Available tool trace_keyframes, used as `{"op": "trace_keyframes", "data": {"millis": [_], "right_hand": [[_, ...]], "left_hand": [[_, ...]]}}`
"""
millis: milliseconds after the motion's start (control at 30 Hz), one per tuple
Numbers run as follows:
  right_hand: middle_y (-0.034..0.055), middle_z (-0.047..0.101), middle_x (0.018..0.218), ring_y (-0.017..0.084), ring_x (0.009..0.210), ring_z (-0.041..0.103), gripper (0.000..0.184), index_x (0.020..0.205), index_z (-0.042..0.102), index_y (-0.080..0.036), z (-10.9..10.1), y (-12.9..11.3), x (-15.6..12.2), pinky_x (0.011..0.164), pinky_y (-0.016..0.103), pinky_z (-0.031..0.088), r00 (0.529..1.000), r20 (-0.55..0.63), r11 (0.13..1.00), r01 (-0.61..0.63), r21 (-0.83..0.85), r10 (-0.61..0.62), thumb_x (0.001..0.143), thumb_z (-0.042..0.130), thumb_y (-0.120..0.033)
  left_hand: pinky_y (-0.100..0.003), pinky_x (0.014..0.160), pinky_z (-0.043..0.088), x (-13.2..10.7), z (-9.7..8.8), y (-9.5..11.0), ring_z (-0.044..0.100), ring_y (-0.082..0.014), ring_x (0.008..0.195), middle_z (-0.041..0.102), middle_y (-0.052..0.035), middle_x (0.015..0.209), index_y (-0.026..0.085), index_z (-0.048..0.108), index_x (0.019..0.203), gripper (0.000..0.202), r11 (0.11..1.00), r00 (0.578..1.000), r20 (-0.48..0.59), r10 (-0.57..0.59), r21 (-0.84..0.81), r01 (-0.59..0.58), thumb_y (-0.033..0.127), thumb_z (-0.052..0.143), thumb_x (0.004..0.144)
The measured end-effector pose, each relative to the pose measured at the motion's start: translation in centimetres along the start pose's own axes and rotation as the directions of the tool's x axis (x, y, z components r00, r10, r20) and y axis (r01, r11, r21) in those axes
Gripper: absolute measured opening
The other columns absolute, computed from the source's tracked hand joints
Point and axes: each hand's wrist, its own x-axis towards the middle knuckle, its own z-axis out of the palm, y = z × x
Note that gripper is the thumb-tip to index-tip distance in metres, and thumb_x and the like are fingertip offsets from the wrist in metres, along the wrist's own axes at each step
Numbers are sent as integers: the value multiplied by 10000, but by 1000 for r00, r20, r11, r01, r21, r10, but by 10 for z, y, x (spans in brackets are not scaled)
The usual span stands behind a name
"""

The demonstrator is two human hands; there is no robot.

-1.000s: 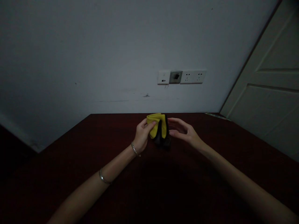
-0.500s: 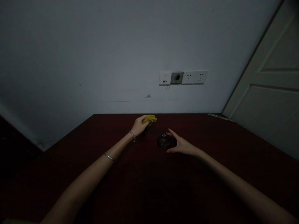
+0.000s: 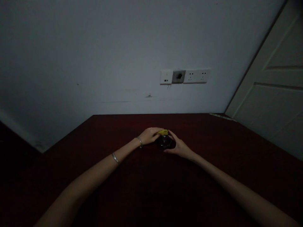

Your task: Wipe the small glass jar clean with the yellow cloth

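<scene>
Yellow cloth (image 3: 163,132), dark red tabletop (image 3: 132,179)

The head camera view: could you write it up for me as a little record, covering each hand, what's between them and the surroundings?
Left hand: holds a folded yellow cloth
Right hand: curved around the right side of the glass object; firm contact cannot be told
Between hands: a dark, shiny, round glass object, the cloth at its far edge
Left arm: a wrist band and a forearm band, both silvery
Surface: dark red table
Behind: pale wall with a socket row
Light: dim
</scene>
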Motion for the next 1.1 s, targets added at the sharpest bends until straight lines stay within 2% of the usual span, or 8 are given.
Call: {"op": "trace_keyframes", "data": {"millis": [200,333,467,567,667,900,1033,1100], "right_hand": [[147,549,1355,289,1233,532,1116,1493,144,-228,-6,9,4,1058,496,370,1000,-21,1000,-5,-21,4,603,809,-328],[161,546,1356,287,1237,530,1115,1489,148,-199,-8,12,5,1057,484,375,1000,-22,999,-12,-36,12,599,805,-343],[168,541,1359,292,1255,513,1089,1471,193,-193,-10,10,8,1054,482,381,999,-31,999,-17,-51,15,587,810,-355],[173,551,1347,305,1256,510,1036,1438,254,-187,-11,9,10,1047,489,387,999,-41,998,-10,-65,8,581,813,-345],[163,555,1344,294,1257,510,1004,1423,268,-197,-10,11,10,1047,472,395,999,-44,997,9,-72,-12,589,810,-335],[165,531,1365,279,1247,522,1009,1427,250,-205,-10,19,10,1042,452,404,999,-41,995,25,-98,-30,593,802,-347],[163,545,1351,287,1232,534,1002,1428,257,-204,-10,19,10,1022,459,419,999,-37,992,15,-124,-20,598,794,-368],[164,553,1341,294,1218,544,996,1426,269,-205,-10,19,10,1007,464,429,999,-35,990,8,-138,-13,598,793,-385]], "left_hand": [[-352,887,506,13,3,-2,667,-205,996,702,-108,1121,169,617,1194,383,997,995,100,-4,-82,12,329,577,847],[-364,925,485,17,2,-5,646,-213,1060,676,-91,1188,220,595,1235,411,987,987,163,6,-161,21,378,579,855],[-367,1025,408,23,3,-3,576,-196,1174,633,-53,1267,281,605,1224,338,992,982,181,44,-125,-22,356,476,920],[-382,1060,367,25,5,-2,543,-197,1208,608,-50,1301,284,602,1226,333,993,971,210,110,-53,-101,335,459,930],[-415,1109,306,21,6,-3,462,-199,1301,516,-60,1400,267,525,1309,379,985,954,254,161,12,-169,307,405,952],[-417,1154,251,13,-1,-6,352,-183,1382,432,-50,1464,230,417,1392,437,972,931,341,130,139,-187,285,352,964],[-415,1170,233,13,-5,-8,370,-169,1372,460,-35,1445,241,428,1382,464,968,911,363,194,82,-238,193,398,922],[-441,1171,233,11,-7,-9,363,-208,1376,441,-44,1458,240,417,1391,572,965,898,388,208,71,-254,148,490,831]]}}
